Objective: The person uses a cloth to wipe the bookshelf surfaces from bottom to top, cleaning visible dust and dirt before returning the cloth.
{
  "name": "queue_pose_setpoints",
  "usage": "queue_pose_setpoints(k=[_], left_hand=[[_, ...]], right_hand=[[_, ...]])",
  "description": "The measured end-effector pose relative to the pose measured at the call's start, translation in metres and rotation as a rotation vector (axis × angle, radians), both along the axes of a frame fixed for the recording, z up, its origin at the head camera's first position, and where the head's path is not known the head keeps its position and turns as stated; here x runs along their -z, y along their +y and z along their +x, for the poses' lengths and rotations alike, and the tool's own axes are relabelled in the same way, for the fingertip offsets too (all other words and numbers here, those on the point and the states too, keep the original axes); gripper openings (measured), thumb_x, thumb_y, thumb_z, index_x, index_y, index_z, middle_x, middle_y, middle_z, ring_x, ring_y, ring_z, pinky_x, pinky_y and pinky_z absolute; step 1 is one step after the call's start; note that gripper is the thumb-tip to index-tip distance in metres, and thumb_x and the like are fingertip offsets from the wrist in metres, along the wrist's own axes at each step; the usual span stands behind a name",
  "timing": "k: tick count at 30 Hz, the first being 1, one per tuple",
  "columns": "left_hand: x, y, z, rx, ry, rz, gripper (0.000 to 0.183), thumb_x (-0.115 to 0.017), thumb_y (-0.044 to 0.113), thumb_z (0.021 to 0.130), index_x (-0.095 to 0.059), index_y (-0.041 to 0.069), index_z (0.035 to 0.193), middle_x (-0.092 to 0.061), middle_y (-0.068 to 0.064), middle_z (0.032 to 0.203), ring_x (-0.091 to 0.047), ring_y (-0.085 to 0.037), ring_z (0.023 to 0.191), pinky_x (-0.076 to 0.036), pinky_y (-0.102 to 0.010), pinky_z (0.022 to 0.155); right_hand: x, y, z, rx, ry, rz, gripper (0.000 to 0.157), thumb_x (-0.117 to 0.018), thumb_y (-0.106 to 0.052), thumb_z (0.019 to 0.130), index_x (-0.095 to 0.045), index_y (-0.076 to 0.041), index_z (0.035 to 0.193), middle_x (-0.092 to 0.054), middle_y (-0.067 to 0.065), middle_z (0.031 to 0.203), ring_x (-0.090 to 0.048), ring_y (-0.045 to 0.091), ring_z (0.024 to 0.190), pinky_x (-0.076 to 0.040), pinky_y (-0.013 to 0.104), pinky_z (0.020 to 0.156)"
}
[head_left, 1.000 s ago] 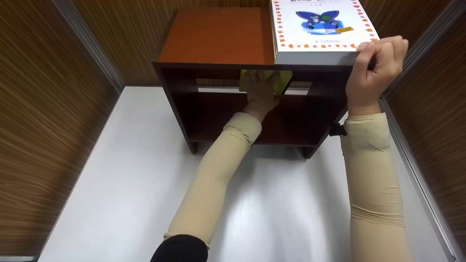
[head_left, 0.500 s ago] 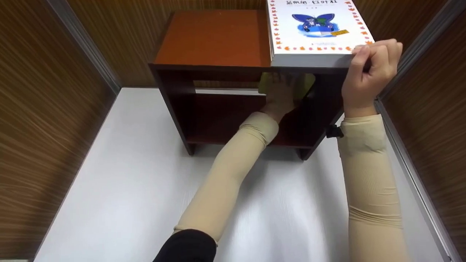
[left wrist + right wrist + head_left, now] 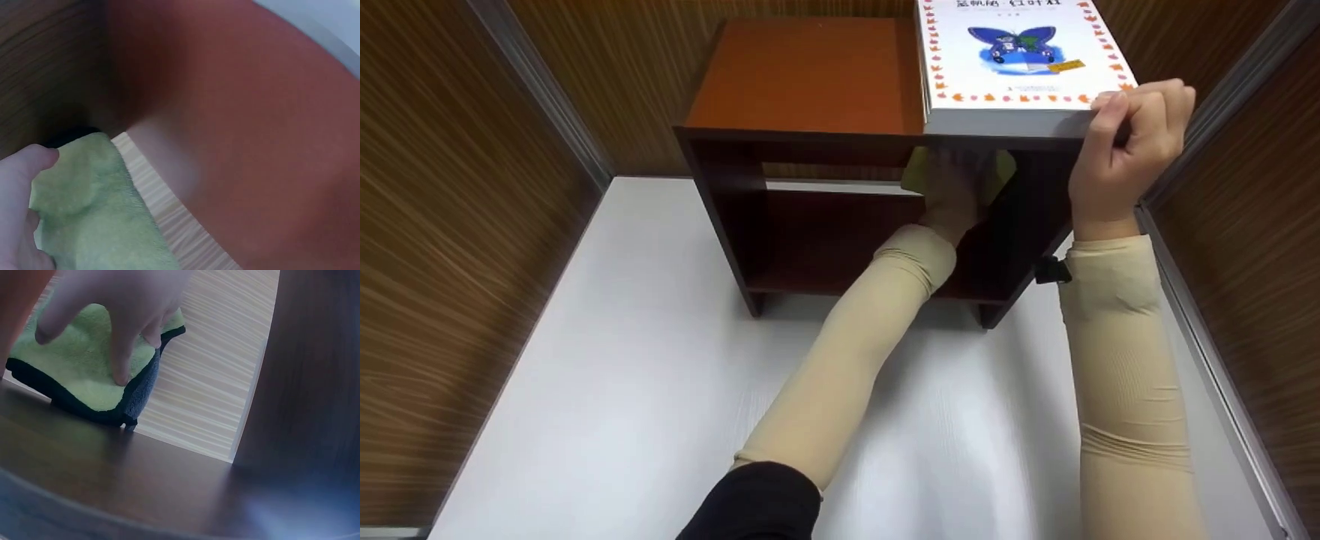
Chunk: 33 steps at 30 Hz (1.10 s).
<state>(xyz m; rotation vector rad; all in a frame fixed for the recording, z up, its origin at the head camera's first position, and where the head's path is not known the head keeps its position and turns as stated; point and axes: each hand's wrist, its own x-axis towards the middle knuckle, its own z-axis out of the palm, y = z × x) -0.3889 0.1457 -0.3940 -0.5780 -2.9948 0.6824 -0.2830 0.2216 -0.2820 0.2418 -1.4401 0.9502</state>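
Note:
A small dark brown shelf (image 3: 802, 75) with an open middle stands at the back. My left hand (image 3: 952, 191) reaches inside it, under the top board, over a yellow-green cloth (image 3: 916, 171). In the right wrist view, the spread fingers of the left hand (image 3: 129, 309) press on the fuzzy cloth (image 3: 84, 354), which has a dark border and a grey underside. Green cloth (image 3: 101, 197) also shows beside the fingers in the left wrist view. My right hand (image 3: 1140, 150) grips the shelf's top right front corner, its thumb right at the book's corner.
A thick white book (image 3: 1020, 82) with a blue butterfly cover lies on the right half of the shelf top. Wood-grain panels (image 3: 450, 247) enclose the left, back and right sides. The white floor (image 3: 637, 375) spreads in front and below.
My left hand has moved right inside the shelf with the cloth, toward the right side board. My right hand keeps its grip at the corner.

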Motion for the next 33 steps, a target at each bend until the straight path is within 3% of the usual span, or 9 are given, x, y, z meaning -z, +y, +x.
queue_pose_setpoints(k=[4, 8, 12, 16, 21, 29, 33], left_hand=[[0.002, 0.000, 0.000, -0.040, -0.017, 0.024, 0.079, -0.030, 0.066, 0.088, 0.006, 0.031, 0.149, -0.006, -0.001, 0.155, -0.007, -0.029, 0.138, -0.008, -0.044, 0.110], [0.005, -0.003, 0.002, -0.064, -0.016, 0.050, 0.067, -0.033, 0.051, 0.096, 0.003, 0.033, 0.149, -0.008, -0.006, 0.155, -0.008, -0.031, 0.139, -0.010, -0.042, 0.111], [0.007, -0.014, 0.002, -0.088, -0.014, 0.008, 0.062, -0.031, 0.041, 0.100, 0.005, 0.031, 0.149, -0.009, -0.012, 0.154, -0.010, -0.034, 0.139, -0.014, -0.043, 0.111], [0.007, -0.028, -0.001, -0.069, -0.035, 0.010, 0.062, -0.031, 0.038, 0.101, 0.005, 0.027, 0.150, -0.009, -0.016, 0.154, -0.012, -0.036, 0.138, -0.011, -0.046, 0.111], [0.005, -0.054, -0.005, -0.040, 0.003, 0.036, 0.064, -0.033, 0.035, 0.101, 0.009, 0.028, 0.149, -0.010, -0.023, 0.152, -0.016, -0.040, 0.137, -0.015, -0.047, 0.110], [0.010, -0.106, -0.009, -0.071, 0.109, 0.046, 0.072, -0.032, 0.047, 0.098, 0.020, 0.031, 0.145, -0.006, -0.029, 0.149, -0.012, -0.044, 0.136, -0.032, -0.047, 0.102], [0.013, -0.130, -0.009, -0.099, 0.111, 0.065, 0.078, -0.035, 0.050, 0.096, 0.025, 0.032, 0.142, -0.004, -0.029, 0.149, -0.010, -0.044, 0.136, -0.036, -0.048, 0.098]], right_hand=[[0.001, -0.001, 0.001, -0.003, -0.001, -0.003, 0.028, -0.050, -0.015, 0.079, -0.057, 0.009, 0.066, -0.042, -0.022, 0.073, -0.041, 0.008, 0.077, -0.034, 0.025, 0.079], [0.001, -0.003, 0.002, -0.007, 0.001, -0.008, 0.029, -0.049, -0.016, 0.079, -0.057, 0.009, 0.066, -0.042, -0.022, 0.073, -0.040, 0.005, 0.077, -0.033, 0.025, 0.079], [0.000, -0.005, 0.001, -0.016, -0.003, -0.006, 0.030, -0.049, -0.017, 0.078, -0.057, 0.009, 0.066, -0.042, -0.022, 0.073, -0.040, 0.003, 0.078, -0.034, 0.024, 0.079], [0.001, -0.002, 0.000, -0.007, -0.015, -0.004, 0.028, -0.050, -0.016, 0.079, -0.058, 0.009, 0.066, -0.042, -0.022, 0.073, -0.040, 0.003, 0.078, -0.033, 0.025, 0.081], [0.003, 0.006, -0.003, 0.013, -0.035, 0.006, 0.030, -0.050, -0.016, 0.080, -0.058, 0.010, 0.066, -0.042, -0.022, 0.072, -0.040, 0.001, 0.079, -0.033, 0.025, 0.082], [0.005, 0.010, -0.006, 0.032, -0.074, 0.013, 0.032, -0.051, -0.017, 0.080, -0.059, 0.010, 0.067, -0.043, -0.022, 0.074, -0.041, -0.001, 0.081, -0.033, 0.024, 0.082], [0.006, 0.008, -0.004, 0.028, -0.085, 0.011, 0.032, -0.051, -0.017, 0.081, -0.059, 0.011, 0.067, -0.043, -0.021, 0.074, -0.041, -0.001, 0.081, -0.033, 0.024, 0.082]])
